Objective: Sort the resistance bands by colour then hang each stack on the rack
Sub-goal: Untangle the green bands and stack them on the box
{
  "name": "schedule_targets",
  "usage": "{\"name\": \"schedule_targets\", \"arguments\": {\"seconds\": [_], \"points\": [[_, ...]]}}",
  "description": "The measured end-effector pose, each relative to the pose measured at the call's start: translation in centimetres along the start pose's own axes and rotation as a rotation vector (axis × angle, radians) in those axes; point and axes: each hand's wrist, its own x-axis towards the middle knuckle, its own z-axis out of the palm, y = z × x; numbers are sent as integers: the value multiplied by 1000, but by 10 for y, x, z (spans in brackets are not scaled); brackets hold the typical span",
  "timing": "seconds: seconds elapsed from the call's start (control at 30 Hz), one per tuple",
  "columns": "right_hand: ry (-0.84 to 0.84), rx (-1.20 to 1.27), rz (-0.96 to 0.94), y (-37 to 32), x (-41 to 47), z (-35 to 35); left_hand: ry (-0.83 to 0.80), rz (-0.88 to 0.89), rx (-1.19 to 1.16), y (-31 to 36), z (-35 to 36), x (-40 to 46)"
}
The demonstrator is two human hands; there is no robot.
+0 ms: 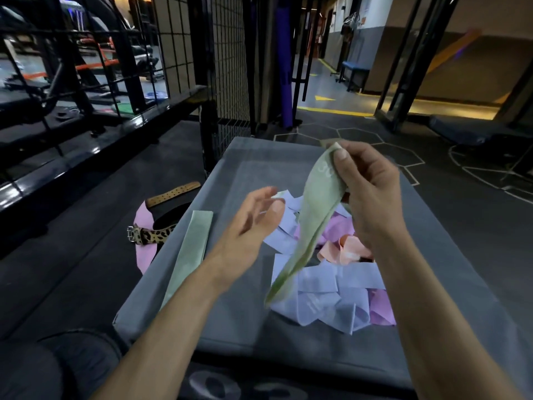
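Observation:
My right hand (366, 192) pinches the top end of a pale green resistance band (314, 215), which hangs down over a mixed pile. My left hand (253, 223) hovers beside it with relaxed fingers, holding nothing. Under the hanging band lie several lilac bands (326, 295), pink-purple bands (380, 310) and a peach band (346, 249). Another green band (190, 252) lies flat and straight along the left side of the grey mat (259, 327).
On the dark floor left of the mat lie a leopard-print belt (150, 235), a tan perforated belt (173, 192) and a pink band (144, 255). A black wire-grid rack (184, 53) stands behind on the left. My knee (52, 368) sits at the lower left.

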Motion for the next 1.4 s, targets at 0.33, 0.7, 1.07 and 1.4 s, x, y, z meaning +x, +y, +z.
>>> {"name": "schedule_targets", "arguments": {"seconds": [0.33, 0.7, 1.07, 1.4], "points": [[-56, -39, 42, 13, -8, 19, -373, -212, 54, -2, -20, -15], [131, -158, 184, 45, -3, 23, -408, -422, 156, -22, -73, -32], [172, -85, 308, 56, 0, 41, -247, -606, 444, -29, -114, -53], [-30, -167, 268, 92, 9, 87, -96, -716, 705, -26, -137, -62]]}}
